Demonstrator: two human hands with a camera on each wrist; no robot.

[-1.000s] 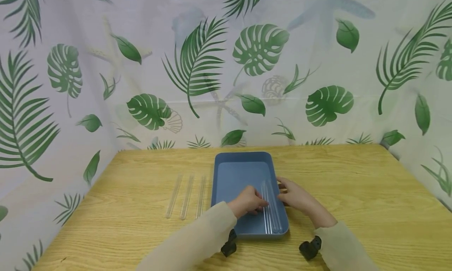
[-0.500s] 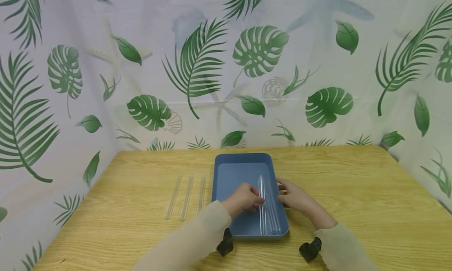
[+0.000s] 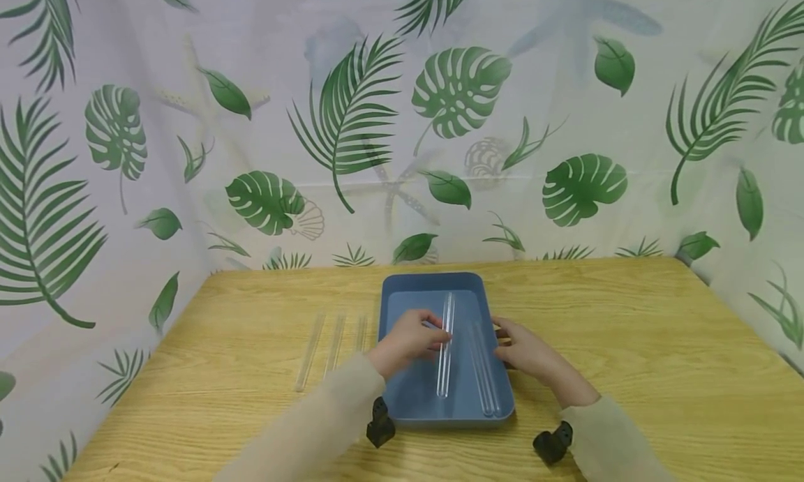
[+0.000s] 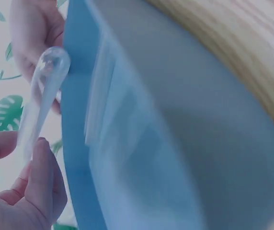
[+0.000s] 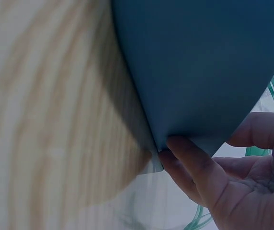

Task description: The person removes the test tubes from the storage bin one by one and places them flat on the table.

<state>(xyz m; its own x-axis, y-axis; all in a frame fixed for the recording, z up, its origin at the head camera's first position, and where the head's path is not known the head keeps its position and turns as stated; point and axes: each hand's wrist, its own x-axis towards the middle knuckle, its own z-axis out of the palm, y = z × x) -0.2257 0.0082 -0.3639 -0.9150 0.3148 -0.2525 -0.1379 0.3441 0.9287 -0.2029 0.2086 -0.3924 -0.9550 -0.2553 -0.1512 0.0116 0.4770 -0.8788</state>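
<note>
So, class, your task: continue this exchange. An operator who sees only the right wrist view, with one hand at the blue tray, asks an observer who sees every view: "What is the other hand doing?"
Observer: The left hand pinches a clear tube, which the head view shows over the floor of the blue tray.

Operator: Does anything lie inside that tray?

Observer: Yes, more tubes lie in it, along the person's right side.

Operator: And out on the table?

Observer: Three tubes lie there, apart from one another, to the person's left of the tray.
</note>
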